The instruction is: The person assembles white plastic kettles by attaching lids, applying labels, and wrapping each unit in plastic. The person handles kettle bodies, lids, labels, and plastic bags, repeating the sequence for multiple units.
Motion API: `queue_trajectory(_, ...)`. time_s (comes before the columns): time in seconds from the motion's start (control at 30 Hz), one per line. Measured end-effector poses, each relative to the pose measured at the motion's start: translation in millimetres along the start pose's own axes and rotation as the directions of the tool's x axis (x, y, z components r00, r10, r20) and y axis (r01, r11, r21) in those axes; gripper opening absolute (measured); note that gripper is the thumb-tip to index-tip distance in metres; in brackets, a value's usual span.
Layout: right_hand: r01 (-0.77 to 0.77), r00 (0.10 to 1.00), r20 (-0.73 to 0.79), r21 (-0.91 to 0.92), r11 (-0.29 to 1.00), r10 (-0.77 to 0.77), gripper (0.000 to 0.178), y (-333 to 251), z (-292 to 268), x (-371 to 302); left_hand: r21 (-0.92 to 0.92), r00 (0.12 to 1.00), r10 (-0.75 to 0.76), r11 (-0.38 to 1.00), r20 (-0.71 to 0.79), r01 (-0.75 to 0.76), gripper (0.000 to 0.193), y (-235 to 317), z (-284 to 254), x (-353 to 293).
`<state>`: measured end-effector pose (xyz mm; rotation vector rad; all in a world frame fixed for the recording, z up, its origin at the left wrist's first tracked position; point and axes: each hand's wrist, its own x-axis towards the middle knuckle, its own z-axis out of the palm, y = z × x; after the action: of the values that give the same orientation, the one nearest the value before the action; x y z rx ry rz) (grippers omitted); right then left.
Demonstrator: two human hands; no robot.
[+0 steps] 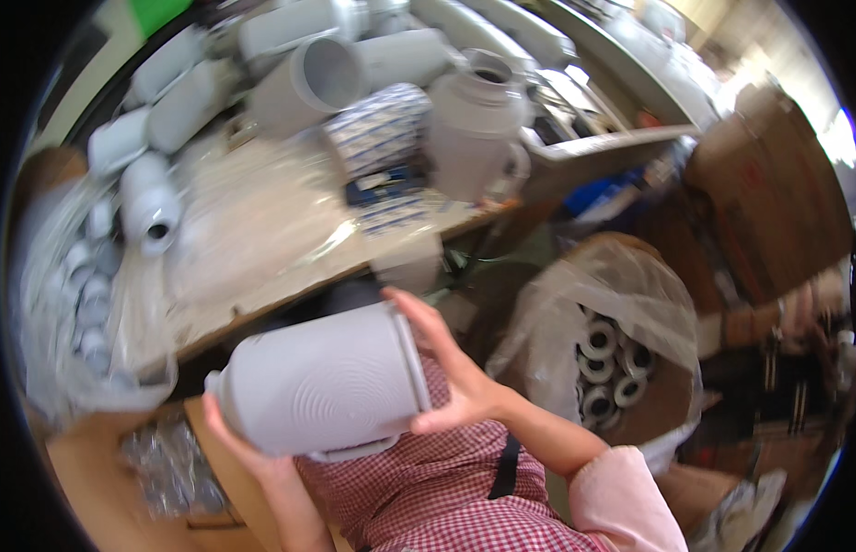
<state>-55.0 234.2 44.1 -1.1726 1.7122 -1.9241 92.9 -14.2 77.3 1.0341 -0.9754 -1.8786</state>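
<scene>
Between my two hands a pale grey plastic jug [327, 377] lies on its side, off the table in front of my checked apron. Fine curved rings mark its wall, and its handle points down toward me. My left hand [258, 451] is wrapped round the narrower left end, with part of its fingers hidden behind the jug. My right hand [455, 368] grips the rimmed right end, thumb and fingers spread along the edge. Beyond it on the table stands a similar jug [474, 138] with a handle, upright, beside a roll of printed labels [382, 133].
Several more pale jug bodies [382, 60] crowd the table's back. Clear plastic sheeting [253, 212] covers its middle. A lined box [658, 405] of ring-shaped parts sits right; a bag of small grey parts [92, 304] hangs left. Cardboard boxes [768, 193] are stacked far right.
</scene>
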Motion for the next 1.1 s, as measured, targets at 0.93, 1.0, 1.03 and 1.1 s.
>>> queue_trajectory(0.93,-0.091,0.972,-0.228,-0.113,0.989,0.063,0.108,-75.9,-3.7,-30.3,0.313,0.764,0.263,0.798,0.589,-0.516,0.054,-24.7,98.4,-61.1)
queue_trajectory(1.0,0.050,0.962,-0.273,0.173,0.984,-0.001,0.106,-55.5,-2.7,-37.8,0.313,0.763,0.261,0.797,0.591,-0.516,0.053,-25.7,98.3,-60.4)
queue_trajectory(1.03,0.024,0.964,-0.264,0.155,0.988,0.018,0.105,-49.1,0.8,-41.4,0.316,0.765,0.262,0.797,0.588,-0.516,0.052,-26.3,98.4,-60.3)
queue_trajectory(1.1,0.089,0.953,-0.298,0.091,0.992,-0.058,0.104,-48.0,7.2,-40.2,0.326,0.768,0.258,0.793,0.586,-0.514,0.051,-26.6,99.3,-61.2)
